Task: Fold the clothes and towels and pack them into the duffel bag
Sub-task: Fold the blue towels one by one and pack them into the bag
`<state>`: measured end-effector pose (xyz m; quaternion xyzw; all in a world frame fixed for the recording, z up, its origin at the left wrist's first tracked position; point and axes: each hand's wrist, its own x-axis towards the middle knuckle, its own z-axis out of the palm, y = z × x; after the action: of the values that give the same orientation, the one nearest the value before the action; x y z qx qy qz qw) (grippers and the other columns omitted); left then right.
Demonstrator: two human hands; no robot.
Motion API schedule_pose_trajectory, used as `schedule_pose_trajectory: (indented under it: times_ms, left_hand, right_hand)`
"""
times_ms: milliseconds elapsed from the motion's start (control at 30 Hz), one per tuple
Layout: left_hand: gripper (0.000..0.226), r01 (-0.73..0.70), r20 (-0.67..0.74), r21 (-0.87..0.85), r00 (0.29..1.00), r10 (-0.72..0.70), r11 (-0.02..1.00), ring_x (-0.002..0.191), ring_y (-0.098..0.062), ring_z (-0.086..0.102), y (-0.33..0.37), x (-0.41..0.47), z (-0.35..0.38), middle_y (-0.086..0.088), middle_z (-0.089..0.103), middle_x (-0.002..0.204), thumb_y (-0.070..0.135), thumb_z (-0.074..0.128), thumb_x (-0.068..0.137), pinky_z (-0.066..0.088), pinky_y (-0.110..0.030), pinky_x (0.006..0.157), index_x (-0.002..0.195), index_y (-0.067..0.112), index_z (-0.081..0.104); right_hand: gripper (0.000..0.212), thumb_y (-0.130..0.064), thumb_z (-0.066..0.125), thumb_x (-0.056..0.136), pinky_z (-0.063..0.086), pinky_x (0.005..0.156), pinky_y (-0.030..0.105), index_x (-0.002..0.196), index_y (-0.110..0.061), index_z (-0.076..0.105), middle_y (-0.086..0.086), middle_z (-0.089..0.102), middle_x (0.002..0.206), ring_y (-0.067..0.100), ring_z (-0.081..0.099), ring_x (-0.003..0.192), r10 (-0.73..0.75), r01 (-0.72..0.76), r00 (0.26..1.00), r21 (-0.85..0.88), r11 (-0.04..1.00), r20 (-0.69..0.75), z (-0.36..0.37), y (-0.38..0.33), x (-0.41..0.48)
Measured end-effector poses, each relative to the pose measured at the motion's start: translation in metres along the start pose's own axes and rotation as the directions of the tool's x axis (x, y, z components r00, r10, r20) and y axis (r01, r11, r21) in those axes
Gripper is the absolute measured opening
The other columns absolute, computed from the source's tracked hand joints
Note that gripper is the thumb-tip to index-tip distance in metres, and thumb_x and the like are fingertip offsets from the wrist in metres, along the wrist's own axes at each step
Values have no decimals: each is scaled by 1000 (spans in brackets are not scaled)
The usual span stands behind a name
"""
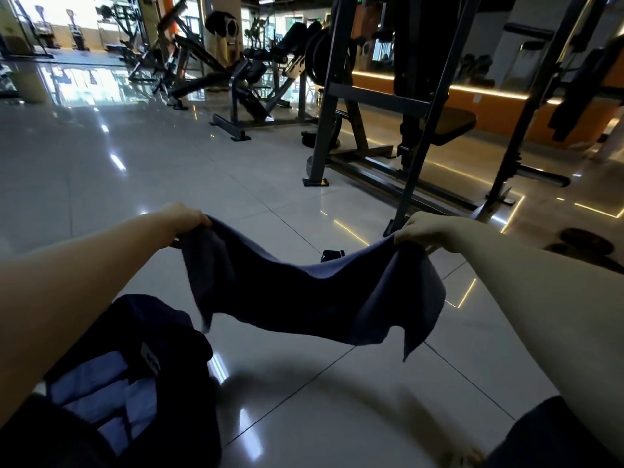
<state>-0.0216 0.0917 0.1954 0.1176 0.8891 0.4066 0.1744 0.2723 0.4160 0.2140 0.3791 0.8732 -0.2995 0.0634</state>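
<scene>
Dark blue towel (304, 298) stretched in the air over tiled floor (169, 157), sagging mid-span. Top corners pinched by left hand (184, 219) and right hand (418, 229), fingers curled on cloth. Lower left: dark duffel bag (169, 336), mouth open, pale blue inside (lining or folded cloth, unclear).

matt cloth towel (304, 298), glossy tiled floor (169, 170)

Left hand (185, 220), right hand (422, 228), forearms (87, 285) bare; dark legwear (553, 437).
</scene>
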Motion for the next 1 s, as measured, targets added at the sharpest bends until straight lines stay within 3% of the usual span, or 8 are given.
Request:
schedule_pose_trajectory:
  times_ms: [133, 200, 300, 433, 533, 633, 800, 1000]
  left_hand:
    - [26, -73, 156, 100, 986, 57, 992, 86, -24, 60, 16, -13, 22, -15, 63, 113, 19, 67, 94, 51, -34, 60, 112, 1, 62]
    - [25, -144, 238, 100, 964, 116, 985, 87, -24, 62, 30, -25, 40, -15, 65, 109, 15, 70, 92, 52, -31, 56, 110, -1, 66]
    - [23, -291, 285, 18, 918, 274, 957, 80, -19, 60, 53, -51, 72, -11, 63, 97, 10, 74, 89, 52, -25, 52, 109, 3, 66]
    - [48, -392, 474, -82, 793, 381, 916, 95, -23, 70, 69, -82, 98, -11, 69, 110, 13, 74, 90, 55, -25, 65, 132, 25, 54]
    - [43, -431, 555, -103, 723, 412, 896, 103, -23, 70, 73, -89, 104, -9, 69, 112, 9, 69, 93, 56, -25, 69, 131, 26, 57]
    - [18, -460, 521, -38, 749, 410, 887, 94, -24, 72, 72, -86, 100, -14, 74, 104, 10, 67, 94, 55, -24, 65, 112, 12, 71]
    - [12, -443, 460, 93, 813, 356, 892, 83, -21, 67, 63, -62, 85, -12, 71, 93, 8, 64, 93, 57, -27, 65, 90, 14, 73]
    - [20, -437, 462, 186, 829, 314, 880, 82, -20, 65, 52, -51, 81, -10, 70, 91, 5, 59, 94, 58, -28, 67, 85, 16, 73]
  right_hand:
    - [35, -25, 66, 94, 56, 92, 51, 122, -7, 56, 17, 53, 128, 38, 57, 118, 133, -133, 991, -6, 991, 35, 16, -33, -3]
    - [35, -30, 66, 96, 54, 95, 45, 121, -7, 55, 17, 57, 124, 33, 60, 113, 151, -156, 986, 66, 986, 71, 25, -49, -5]
    - [17, -30, 62, 98, 53, 78, 32, 101, -13, 60, 12, 64, 117, 20, 62, 91, 38, -58, 990, 149, 987, 136, 32, -66, -7]
    - [22, -20, 70, 91, 54, 88, 36, 111, -15, 64, 10, 64, 116, 26, 62, 110, -163, 70, 954, 342, 937, 252, 34, -83, -9]
    - [18, -21, 71, 89, 51, 97, 41, 107, -18, 73, 10, 66, 118, 27, 60, 116, -267, 145, 920, 385, 911, 286, 35, -91, -8]
    - [18, -21, 71, 88, 54, 84, 33, 106, -19, 75, 7, 69, 112, 23, 63, 109, -274, 159, 904, 334, 929, 329, 32, -94, -13]
    - [50, -31, 76, 76, 53, 73, 28, 121, -12, 64, 11, 64, 117, 23, 64, 103, -182, 63, 888, 281, 958, 422, 17, -77, -16]
    - [13, -16, 62, 95, 55, 75, 28, 107, -14, 67, 6, 69, 101, 17, 66, 88, -237, 64, 911, 453, 889, 336, 14, -65, -20]
